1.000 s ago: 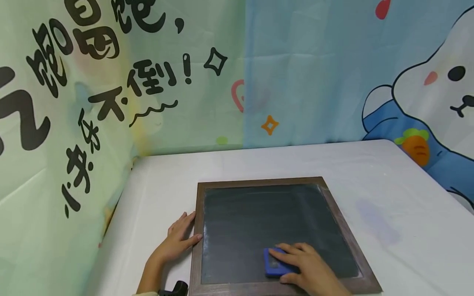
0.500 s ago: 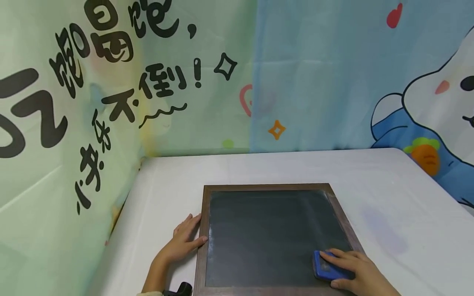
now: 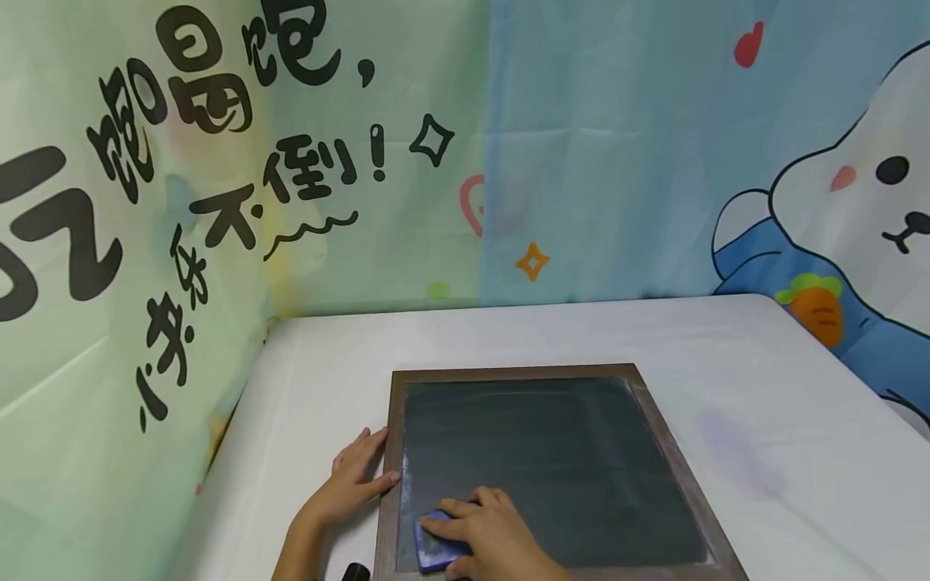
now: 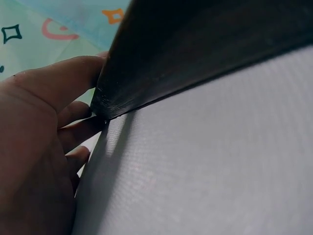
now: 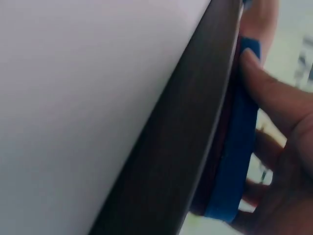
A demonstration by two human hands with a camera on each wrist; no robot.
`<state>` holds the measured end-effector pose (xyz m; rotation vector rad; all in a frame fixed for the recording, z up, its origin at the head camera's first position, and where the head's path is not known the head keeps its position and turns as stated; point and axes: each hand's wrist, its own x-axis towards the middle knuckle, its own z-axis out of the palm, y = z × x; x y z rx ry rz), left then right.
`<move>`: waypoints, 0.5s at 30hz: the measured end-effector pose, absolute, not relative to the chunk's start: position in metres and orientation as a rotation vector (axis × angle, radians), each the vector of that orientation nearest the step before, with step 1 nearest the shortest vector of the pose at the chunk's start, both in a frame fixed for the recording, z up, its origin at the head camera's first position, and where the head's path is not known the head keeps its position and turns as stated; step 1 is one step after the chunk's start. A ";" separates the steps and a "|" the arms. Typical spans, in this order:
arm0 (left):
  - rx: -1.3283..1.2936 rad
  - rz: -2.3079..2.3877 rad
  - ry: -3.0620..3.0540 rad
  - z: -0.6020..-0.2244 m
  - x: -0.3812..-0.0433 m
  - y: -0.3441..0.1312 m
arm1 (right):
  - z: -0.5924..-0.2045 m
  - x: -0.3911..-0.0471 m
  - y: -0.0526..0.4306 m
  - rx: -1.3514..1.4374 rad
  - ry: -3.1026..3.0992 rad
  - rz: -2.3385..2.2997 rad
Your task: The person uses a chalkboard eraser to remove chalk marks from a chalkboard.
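A small chalkboard [image 3: 523, 452] with a brown wooden frame [image 3: 516, 374] lies on the white table. At its left side my left hand [image 3: 351, 482] rests against the frame, thumb on the edge and the other fingers along the side. The left wrist view shows the left hand [image 4: 44, 112] touching the dark frame [image 4: 161, 54]. My right hand [image 3: 501, 537] grips a blue chalkboard eraser [image 3: 433, 553] on the board's lower left part. In the right wrist view the eraser [image 5: 235, 152] lies flat to the board, with the thumb [image 5: 274, 93] on one edge and fingers on the other.
The white table [image 3: 327, 347] extends around the board, with a faint purplish stain [image 3: 741, 452] at right. A printed cloth backdrop [image 3: 603, 161] stands behind and to the left. A black object [image 3: 356, 572] shows by the board's lower left corner.
My right hand first slid the eraser right across the lower board, then swept it back left to the lower left. The left hand stays at the frame's left side. The head view shifted slightly.
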<state>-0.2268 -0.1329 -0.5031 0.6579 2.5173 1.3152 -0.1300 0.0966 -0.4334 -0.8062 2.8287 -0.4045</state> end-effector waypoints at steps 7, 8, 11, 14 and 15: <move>0.641 1.300 2.526 -0.502 -0.223 -0.129 | -0.435 -0.129 0.072 -0.842 2.859 -0.380; 0.631 1.306 2.530 -0.501 -0.223 -0.130 | -0.435 -0.129 0.072 -0.840 2.861 -0.382; 0.621 1.316 2.532 -0.498 -0.222 -0.133 | -0.435 -0.129 0.072 -0.835 2.865 -0.407; 0.629 1.293 2.522 -0.497 -0.223 -0.134 | -0.435 -0.127 0.081 -0.796 2.860 -0.452; 0.630 1.285 2.519 -0.496 -0.223 -0.135 | -0.435 -0.126 0.087 -0.773 2.859 -0.474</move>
